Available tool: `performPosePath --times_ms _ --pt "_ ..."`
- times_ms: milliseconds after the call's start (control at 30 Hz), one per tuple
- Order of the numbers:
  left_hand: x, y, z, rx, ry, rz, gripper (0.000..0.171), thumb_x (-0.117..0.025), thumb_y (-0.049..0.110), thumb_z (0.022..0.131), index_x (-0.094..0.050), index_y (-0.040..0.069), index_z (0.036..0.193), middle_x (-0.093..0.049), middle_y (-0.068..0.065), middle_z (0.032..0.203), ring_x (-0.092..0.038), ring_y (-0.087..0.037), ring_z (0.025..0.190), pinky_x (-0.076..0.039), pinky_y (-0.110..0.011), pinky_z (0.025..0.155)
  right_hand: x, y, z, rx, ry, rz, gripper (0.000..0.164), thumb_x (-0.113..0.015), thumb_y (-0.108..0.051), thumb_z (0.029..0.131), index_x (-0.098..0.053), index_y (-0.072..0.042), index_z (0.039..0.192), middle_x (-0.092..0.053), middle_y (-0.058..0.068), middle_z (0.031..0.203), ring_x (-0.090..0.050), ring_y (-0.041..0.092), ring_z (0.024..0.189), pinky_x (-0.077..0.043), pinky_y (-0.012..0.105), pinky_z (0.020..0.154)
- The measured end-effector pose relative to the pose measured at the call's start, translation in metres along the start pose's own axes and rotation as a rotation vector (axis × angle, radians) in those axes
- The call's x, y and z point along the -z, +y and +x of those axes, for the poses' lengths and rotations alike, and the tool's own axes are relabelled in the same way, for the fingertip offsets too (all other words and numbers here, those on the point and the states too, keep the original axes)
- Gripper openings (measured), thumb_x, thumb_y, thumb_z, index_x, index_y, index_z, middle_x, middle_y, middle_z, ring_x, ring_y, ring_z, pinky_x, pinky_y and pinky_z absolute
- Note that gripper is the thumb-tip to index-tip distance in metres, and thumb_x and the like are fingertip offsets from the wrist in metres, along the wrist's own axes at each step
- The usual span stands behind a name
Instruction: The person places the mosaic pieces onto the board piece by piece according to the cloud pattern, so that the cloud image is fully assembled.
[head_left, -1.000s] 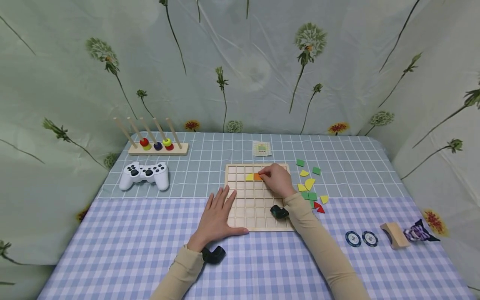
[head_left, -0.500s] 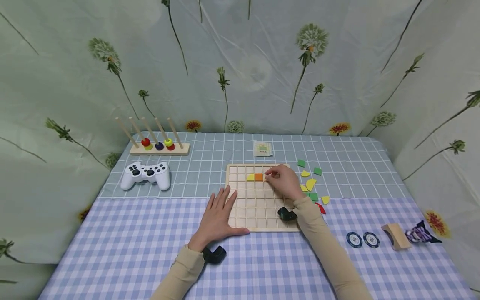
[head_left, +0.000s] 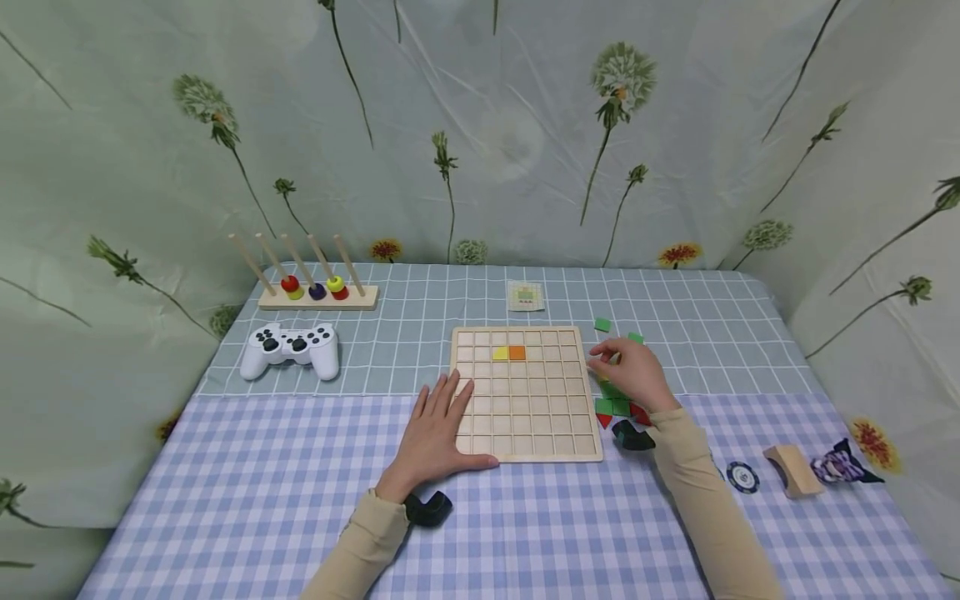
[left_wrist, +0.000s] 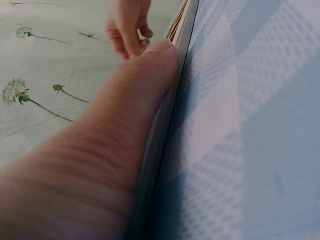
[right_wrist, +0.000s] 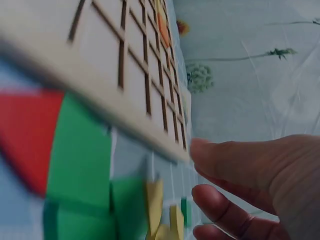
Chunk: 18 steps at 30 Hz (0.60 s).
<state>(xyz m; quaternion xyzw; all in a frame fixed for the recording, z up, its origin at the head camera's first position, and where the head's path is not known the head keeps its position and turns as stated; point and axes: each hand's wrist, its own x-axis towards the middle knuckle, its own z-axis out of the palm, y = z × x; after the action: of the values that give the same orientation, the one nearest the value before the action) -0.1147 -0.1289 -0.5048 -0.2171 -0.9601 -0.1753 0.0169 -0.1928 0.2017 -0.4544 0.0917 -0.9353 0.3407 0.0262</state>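
A wooden grid board (head_left: 540, 408) lies in the middle of the table. In its second row from the back sit a yellow piece (head_left: 500, 354) and, right beside it, an orange square (head_left: 517, 353). Fingers spread, my left hand (head_left: 432, 433) rests on the board's left edge, the thumb along its front edge. My right hand (head_left: 633, 371) hovers over loose pieces to the right of the board, fingers bent. Nothing shows between its thumb and fingertips. Below it are green squares (right_wrist: 80, 155), a red piece (right_wrist: 30, 130) and yellow pieces (right_wrist: 154, 200); the hand hides some in the head view.
Behind the board lies a small pattern card (head_left: 526, 296). A peg stand (head_left: 318, 303) with coloured beads and a white game controller (head_left: 290, 350) are at the left. To the right are poker chips (head_left: 742, 477), a wooden arch block (head_left: 792, 472) and a purple packet (head_left: 842, 465).
My right hand has let go of the orange square on the board and moved right, off the board to the loose pieces. My left hand has stayed in place.
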Motion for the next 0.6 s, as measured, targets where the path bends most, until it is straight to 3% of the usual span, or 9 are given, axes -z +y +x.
performPosePath --times_ms 300,600 --pt "0.001 0.001 -0.001 -0.012 0.019 -0.01 0.118 -0.055 0.083 0.066 -0.02 0.012 0.153 -0.011 -0.013 0.157 -0.004 -0.028 0.143 0.002 -0.044 0.113 0.007 0.013 -0.01 -0.047 -0.062 -0.03 0.025 -0.076 -0.018 0.08 -0.072 -0.001 0.098 -0.056 0.002 0.074 -0.046 0.018 0.063 -0.037 0.031 0.055" --pt "0.001 0.001 0.0 -0.013 0.022 -0.023 0.117 -0.058 0.081 0.066 -0.02 0.012 0.153 -0.01 -0.012 0.157 -0.004 -0.027 0.143 0.002 -0.044 0.113 0.006 0.014 -0.01 -0.068 -0.093 -0.052 0.022 -0.076 -0.018 0.081 -0.074 -0.002 0.095 -0.062 0.008 0.085 -0.055 0.024 0.075 -0.045 0.036 0.062"
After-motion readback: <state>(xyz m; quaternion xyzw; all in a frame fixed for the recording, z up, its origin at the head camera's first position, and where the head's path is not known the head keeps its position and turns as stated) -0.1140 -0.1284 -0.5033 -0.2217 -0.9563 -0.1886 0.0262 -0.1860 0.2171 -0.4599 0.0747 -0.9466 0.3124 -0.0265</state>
